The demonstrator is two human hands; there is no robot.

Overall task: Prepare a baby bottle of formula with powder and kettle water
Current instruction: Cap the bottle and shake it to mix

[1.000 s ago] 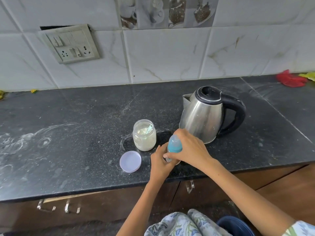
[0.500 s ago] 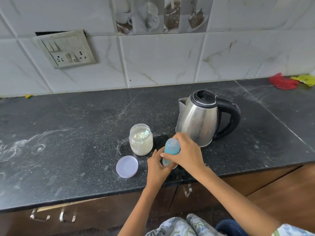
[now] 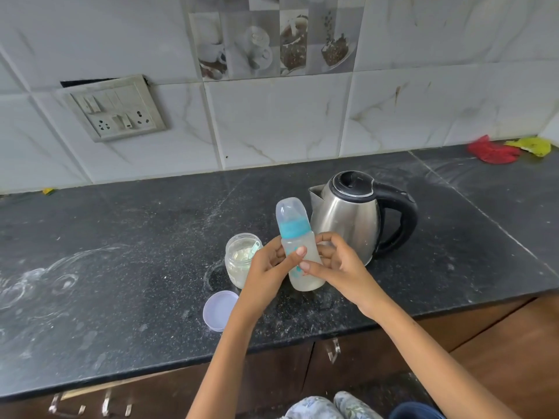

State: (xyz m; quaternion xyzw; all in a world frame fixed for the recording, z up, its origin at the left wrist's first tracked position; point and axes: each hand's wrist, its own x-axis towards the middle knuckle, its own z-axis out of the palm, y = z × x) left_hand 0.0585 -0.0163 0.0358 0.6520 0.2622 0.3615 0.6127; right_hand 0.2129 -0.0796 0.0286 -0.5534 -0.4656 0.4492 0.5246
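A kitchen wall of white marbled tiles (image 3: 281,116), with a strip of cup-and-coffee picture tiles above and a switch-and-socket plate (image 3: 116,108) at the left, rises behind a black speckled stone countertop (image 3: 106,252) smeared with pale powder marks. Brown cabinet fronts (image 3: 332,358) with metal handles run under its edge. Far right on the counter lie a red cloth (image 3: 491,150) and a yellow one (image 3: 531,145) beside it.

A stainless steel electric kettle (image 3: 348,219) with a black lid and handle stands upright, spout toward the left. In front of it the capped baby bottle (image 3: 298,243), with teal collar and clear cap, is held tilted just above the counter, a cloudy pale liquid in its lower part. The left hand (image 3: 269,267) wraps its body from the left, thumb across the front; the right hand (image 3: 338,264) grips it from the right, fingers curled behind.

Left of the bottle sits an open glass jar of white powder (image 3: 240,261) with a scoop inside. Its lilac lid (image 3: 219,309) lies flat nearer the counter edge.
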